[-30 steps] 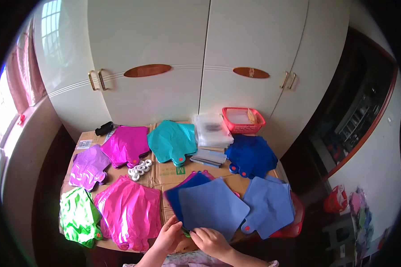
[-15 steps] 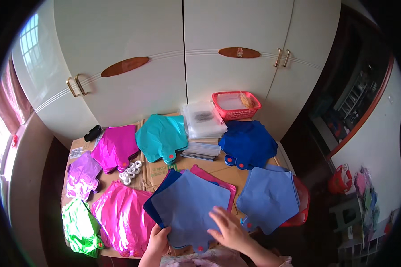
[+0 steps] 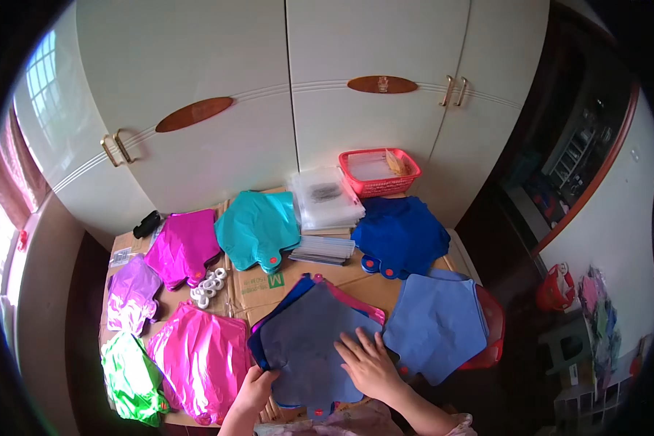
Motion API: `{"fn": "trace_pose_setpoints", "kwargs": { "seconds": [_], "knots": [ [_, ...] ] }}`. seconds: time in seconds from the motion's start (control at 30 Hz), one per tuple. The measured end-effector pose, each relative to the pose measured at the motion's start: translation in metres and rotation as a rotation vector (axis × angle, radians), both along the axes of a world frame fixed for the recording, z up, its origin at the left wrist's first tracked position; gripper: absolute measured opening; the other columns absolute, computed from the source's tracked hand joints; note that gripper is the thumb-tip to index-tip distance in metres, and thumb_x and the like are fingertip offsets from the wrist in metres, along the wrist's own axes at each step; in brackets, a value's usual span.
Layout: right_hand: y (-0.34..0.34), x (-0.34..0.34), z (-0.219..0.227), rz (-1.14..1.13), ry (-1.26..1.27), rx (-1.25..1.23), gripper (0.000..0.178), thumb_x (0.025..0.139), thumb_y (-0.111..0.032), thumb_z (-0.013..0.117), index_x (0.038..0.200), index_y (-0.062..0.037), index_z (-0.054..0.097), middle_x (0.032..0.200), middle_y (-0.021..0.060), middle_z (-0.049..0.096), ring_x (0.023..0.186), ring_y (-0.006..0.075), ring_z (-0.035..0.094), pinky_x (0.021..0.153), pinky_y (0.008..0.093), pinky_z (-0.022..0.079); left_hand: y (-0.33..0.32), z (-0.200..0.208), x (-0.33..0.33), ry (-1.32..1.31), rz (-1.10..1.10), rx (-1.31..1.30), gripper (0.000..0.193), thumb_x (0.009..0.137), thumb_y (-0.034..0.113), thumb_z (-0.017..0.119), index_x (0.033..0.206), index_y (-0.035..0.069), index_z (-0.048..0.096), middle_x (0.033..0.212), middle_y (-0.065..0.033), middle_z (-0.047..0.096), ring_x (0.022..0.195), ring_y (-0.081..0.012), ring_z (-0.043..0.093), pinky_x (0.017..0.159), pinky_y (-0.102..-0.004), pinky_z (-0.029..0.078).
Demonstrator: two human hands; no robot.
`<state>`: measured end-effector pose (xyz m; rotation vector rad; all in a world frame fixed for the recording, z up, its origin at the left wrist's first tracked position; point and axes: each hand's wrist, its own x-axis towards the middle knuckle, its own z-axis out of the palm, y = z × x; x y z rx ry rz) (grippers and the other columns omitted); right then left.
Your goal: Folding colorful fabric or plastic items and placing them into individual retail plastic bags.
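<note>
While flat on the grey-blue sheet, splayed right hand — left hand tight on its edge.

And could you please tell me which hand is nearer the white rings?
The left hand: below the rings in the picture, slightly right; the right hand is also below, farther right.

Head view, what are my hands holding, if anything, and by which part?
Your left hand holds the stack of coloured sheets by its lower left edge. Your right hand lies open on top, gripping nothing.
</note>
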<state>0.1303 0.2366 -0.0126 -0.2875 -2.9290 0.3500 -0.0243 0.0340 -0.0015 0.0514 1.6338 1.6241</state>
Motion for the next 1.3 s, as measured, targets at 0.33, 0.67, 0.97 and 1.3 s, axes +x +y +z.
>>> {"fn": "trace_pose_setpoints", "kwargs": {
  "seconds": [0.33,0.67,0.97,1.3],
  "knots": [
    [0.001,-0.011,-0.013,0.033,0.048,0.035,0.051,0.091,-0.031,0.056,0.136,-0.0115,0.044,0.144,0.0074,0.038,0.136,0.0336,0.030,0.104,0.0635,0.022,0.021,-0.001,-0.004,0.261,0.005,0.168,0.038,0.085,-0.005,0.057,0.123,-0.002,0.049,0.111,-0.0078,0.062,0.103,-0.0163,0.058,0.092,-0.0295,0.046],
    [0.029,-0.024,0.011,-0.119,0.123,0.012,0.056,0.089,-0.029,0.059,0.135,-0.0034,0.040,0.138,0.0262,0.038,0.126,0.0454,0.038,0.101,0.0602,0.032,0.019,-0.006,-0.013,0.202,-0.011,0.133,0.031,0.088,-0.004,0.053,0.120,-0.003,0.052,0.111,-0.0098,0.064,0.100,-0.0165,0.060,0.089,-0.0290,0.047],
    [0.051,-0.041,0.007,-0.185,0.048,-0.010,0.058,0.088,-0.029,0.060,0.134,0.0001,0.039,0.133,0.0297,0.043,0.123,0.0442,0.041,0.102,0.0478,0.036,0.023,-0.004,-0.011,0.518,-0.073,0.041,0.046,0.085,-0.001,0.060,0.127,-0.003,0.042,0.110,-0.0119,0.059,0.101,-0.0189,0.060,0.086,-0.0298,0.050],
    [0.060,-0.080,-0.007,-0.160,0.191,-0.006,0.064,0.081,-0.036,0.068,0.126,0.0017,0.044,0.112,0.0209,0.055,0.106,0.0371,0.052,0.091,0.0469,0.042,-0.054,0.008,0.051,-0.036,-0.192,0.179,0.031,0.087,0.004,0.058,0.117,0.002,0.050,0.088,-0.0055,0.054,0.080,-0.0150,0.054,0.079,-0.0306,0.047]
  ]
}}
